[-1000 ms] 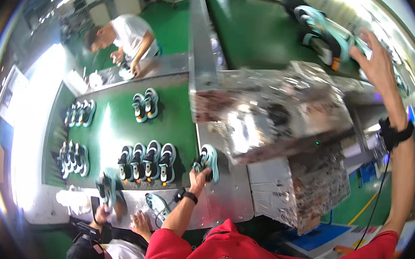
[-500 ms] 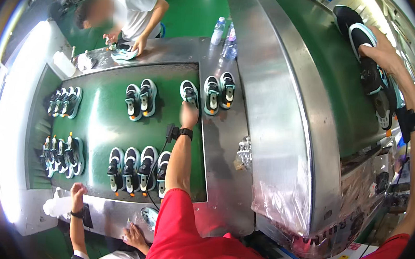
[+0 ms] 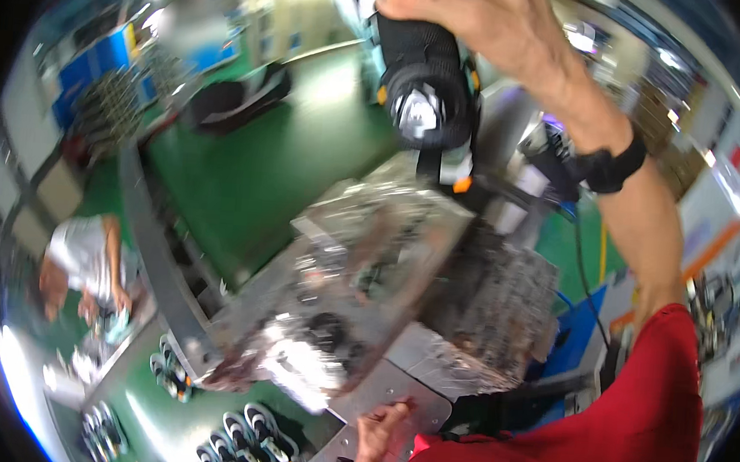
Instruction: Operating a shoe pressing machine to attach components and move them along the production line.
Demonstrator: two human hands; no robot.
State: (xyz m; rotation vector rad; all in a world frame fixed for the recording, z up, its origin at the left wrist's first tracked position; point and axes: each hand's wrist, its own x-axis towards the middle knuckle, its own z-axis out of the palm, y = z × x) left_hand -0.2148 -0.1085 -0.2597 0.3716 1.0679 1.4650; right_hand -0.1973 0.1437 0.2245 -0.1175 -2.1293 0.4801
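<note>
The black shoe is held up by the right grip near the top of the view, where its upper end is cut off by the picture's edge. The grip is closed on it from the right: the thumb is laid across the shoe's upper part, while most of the fingers are hidden, so their placing cannot be told. The bulk of the shoe is left hanging below the thumb, its rounded end pointed downward. Beneath that end an orange tab is seen; whether it belongs to the same shoe cannot be made out.

The left grip is placed low, at the metal counter, well apart from the held shoe. Its fingers are curled, but whether anything is held in them cannot be told. Between the two, a plastic-wrapped casing is seen, blurred. To the left of the left grip, a row of shoes is set out on a green surface.
</note>
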